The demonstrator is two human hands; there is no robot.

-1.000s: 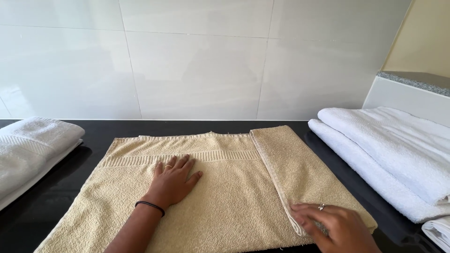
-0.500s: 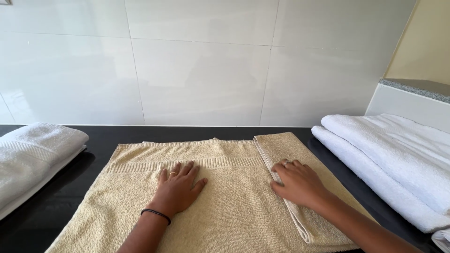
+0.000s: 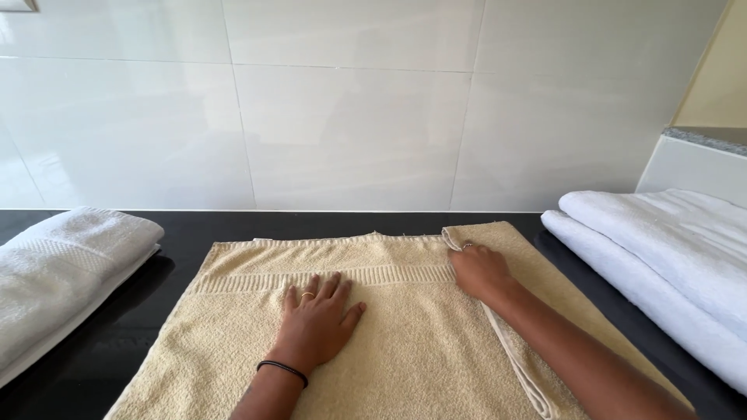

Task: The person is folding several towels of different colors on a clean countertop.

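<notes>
A beige towel (image 3: 233, 327) lies spread on the black counter (image 3: 194, 225), its right third folded over onto itself. My left hand (image 3: 317, 319) rests flat on the towel's middle, fingers spread, just below the ribbed band; it wears a ring and a black wrist band. My right hand (image 3: 478, 271) presses on the folded flap's edge near the towel's far end, fingers curled at the fold's corner.
A folded white towel (image 3: 54, 272) sits at the counter's left end. Stacked white towels (image 3: 669, 257) lie at the right. A white tiled wall (image 3: 350, 109) rises behind the counter, and a grey-topped ledge (image 3: 704, 144) stands at the far right.
My right hand slid along the folded edge from the towel's near end up to its far corner. My left hand stayed flat in place. The view shifted slightly left.
</notes>
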